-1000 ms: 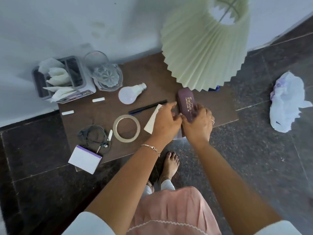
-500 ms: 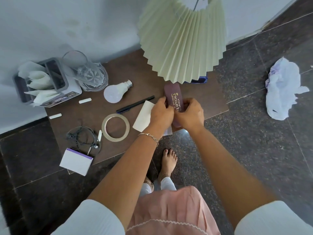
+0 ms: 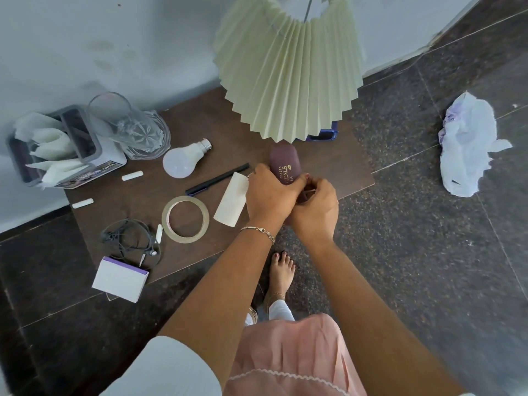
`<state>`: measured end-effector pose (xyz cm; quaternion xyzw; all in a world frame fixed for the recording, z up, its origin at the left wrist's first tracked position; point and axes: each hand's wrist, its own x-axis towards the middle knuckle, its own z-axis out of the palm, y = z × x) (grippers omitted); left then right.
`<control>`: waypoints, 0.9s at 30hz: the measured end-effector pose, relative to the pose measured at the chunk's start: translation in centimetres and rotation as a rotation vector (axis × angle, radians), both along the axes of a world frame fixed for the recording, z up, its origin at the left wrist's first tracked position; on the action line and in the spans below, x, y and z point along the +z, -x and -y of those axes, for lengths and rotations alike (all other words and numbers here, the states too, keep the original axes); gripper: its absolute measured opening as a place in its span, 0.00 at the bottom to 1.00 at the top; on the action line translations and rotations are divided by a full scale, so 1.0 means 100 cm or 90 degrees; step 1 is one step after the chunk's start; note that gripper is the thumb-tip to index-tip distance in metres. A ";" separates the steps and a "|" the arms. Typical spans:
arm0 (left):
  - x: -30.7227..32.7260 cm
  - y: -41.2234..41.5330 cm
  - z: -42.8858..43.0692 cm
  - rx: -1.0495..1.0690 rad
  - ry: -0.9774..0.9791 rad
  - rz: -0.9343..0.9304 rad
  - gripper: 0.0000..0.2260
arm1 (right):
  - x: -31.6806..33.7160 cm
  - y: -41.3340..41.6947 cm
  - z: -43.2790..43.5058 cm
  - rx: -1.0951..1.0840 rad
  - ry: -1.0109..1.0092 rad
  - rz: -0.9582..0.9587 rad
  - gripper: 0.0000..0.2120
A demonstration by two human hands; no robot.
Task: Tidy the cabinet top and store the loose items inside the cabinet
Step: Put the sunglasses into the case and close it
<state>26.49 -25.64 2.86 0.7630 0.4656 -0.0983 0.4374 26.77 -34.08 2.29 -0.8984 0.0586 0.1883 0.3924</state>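
Both hands hold a maroon spectacle case (image 3: pixel 284 162) with gold lettering, near the front edge of the dark brown cabinet top (image 3: pixel 217 121). My left hand (image 3: pixel 270 197) grips its left side and my right hand (image 3: pixel 315 208) grips its near end. Loose on the top lie a cream folded paper (image 3: pixel 230 205), a black pen (image 3: pixel 217 178), a tape roll (image 3: pixel 185 219), a white bulb (image 3: pixel 183 160), tangled earphones (image 3: pixel 128 241), a white box with a purple edge (image 3: pixel 120 278) and chalk pieces (image 3: pixel 132 176).
A pleated pale-green lampshade (image 3: pixel 288 72) hangs over the back right of the top. A grey holder with tissues (image 3: pixel 57 147) and a clear glass vase (image 3: pixel 131 127) stand at the back left. A crumpled white bag (image 3: pixel 468 144) lies on the dark floor to the right.
Both hands stay on the spectacle case; my right hand has slid to its near end and my left thumb now lies over its top. The head camera has shifted.
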 end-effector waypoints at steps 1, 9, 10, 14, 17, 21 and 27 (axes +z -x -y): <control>0.001 -0.001 -0.001 -0.001 -0.003 -0.005 0.27 | 0.002 0.001 0.001 -0.006 -0.020 -0.010 0.16; 0.003 0.003 -0.009 -0.013 0.060 -0.021 0.19 | 0.003 0.008 0.014 -0.075 -0.193 -0.052 0.12; 0.003 0.005 -0.010 -0.017 0.080 -0.021 0.20 | 0.003 0.009 0.015 -0.092 -0.236 -0.075 0.11; 0.003 0.009 -0.012 -0.005 0.156 0.011 0.23 | 0.004 0.014 0.018 -0.141 -0.369 -0.216 0.09; 0.005 0.010 -0.014 -0.019 0.182 0.019 0.20 | 0.003 0.018 0.017 -0.160 -0.388 -0.299 0.10; 0.008 0.010 -0.020 -0.071 0.207 0.018 0.17 | 0.007 0.015 0.017 -0.159 -0.405 -0.315 0.12; 0.014 0.002 -0.019 -0.255 0.110 -0.038 0.14 | 0.003 0.020 0.015 -0.102 -0.381 -0.228 0.14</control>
